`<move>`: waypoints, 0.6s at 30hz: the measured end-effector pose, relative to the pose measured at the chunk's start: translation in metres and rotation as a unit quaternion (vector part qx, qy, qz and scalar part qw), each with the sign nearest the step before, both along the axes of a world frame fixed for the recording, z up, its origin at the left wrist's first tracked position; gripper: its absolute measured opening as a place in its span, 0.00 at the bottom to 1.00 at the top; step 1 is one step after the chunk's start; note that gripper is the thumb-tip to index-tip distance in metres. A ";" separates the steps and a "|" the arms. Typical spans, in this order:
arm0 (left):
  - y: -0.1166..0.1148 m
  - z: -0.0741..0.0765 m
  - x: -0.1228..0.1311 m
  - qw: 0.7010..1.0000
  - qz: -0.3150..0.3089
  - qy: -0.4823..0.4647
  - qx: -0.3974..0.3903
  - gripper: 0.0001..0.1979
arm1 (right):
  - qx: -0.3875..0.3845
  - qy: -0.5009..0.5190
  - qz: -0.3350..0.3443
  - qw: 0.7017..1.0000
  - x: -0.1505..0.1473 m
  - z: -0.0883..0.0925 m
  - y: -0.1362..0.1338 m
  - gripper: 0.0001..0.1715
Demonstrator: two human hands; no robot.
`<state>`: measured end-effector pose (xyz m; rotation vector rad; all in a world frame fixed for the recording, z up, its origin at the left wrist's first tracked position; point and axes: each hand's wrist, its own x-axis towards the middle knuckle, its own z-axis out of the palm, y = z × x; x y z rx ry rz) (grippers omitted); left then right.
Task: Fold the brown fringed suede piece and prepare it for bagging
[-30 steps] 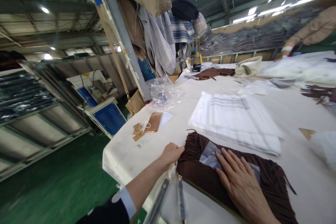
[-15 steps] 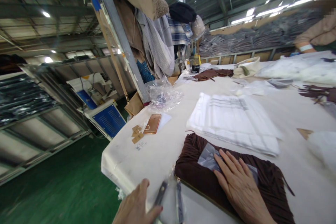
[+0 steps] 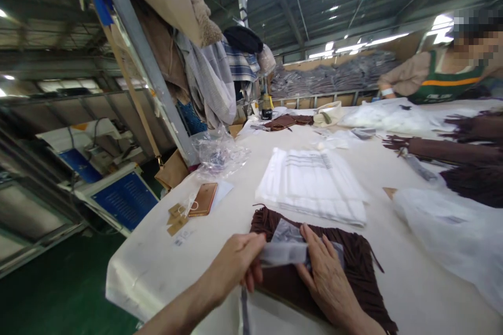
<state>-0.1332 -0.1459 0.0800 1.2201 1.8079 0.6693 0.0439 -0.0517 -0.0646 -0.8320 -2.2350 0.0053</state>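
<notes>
A dark brown fringed piece (image 3: 356, 254) lies on the white-covered table near its front edge. My left hand (image 3: 239, 261) is closed over its left part, pinching the end of a translucent plastic strip (image 3: 285, 254). My right hand (image 3: 328, 280) lies with fingers spread on the brown piece, over a crumpled clear plastic piece (image 3: 285, 231), its fingertips at the strip's right end. Below my left hand, a dark strap in plastic (image 3: 244, 309) hangs toward the table's front.
Folded white cloths (image 3: 310, 183) lie beyond the brown piece. A phone (image 3: 203, 199) and cardboard tags (image 3: 176, 219) are at left, clear plastic (image 3: 220, 154) behind them. White plastic bags (image 3: 451, 235) and more brown fringed pieces (image 3: 451, 149) lie right. A person (image 3: 444, 76) leans over the far side.
My left hand has moved right from beside the brown piece to above it, now gripping the translucent strip. My right hand stays on the piece. The view has turned right, showing more of the person.
</notes>
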 end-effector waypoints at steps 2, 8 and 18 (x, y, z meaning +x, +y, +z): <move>0.034 -0.015 0.017 0.981 -0.081 0.175 0.009 0.23 | -0.061 0.055 -0.001 0.997 0.004 0.000 -0.001 0.43; 0.055 -0.058 0.045 0.918 -0.170 0.357 0.026 0.18 | -0.089 0.145 -0.079 0.982 0.029 0.019 -0.002 0.40; 0.072 -0.042 0.000 0.946 -0.130 0.274 0.112 0.20 | -0.118 -0.018 -0.013 0.993 0.037 0.084 0.033 0.14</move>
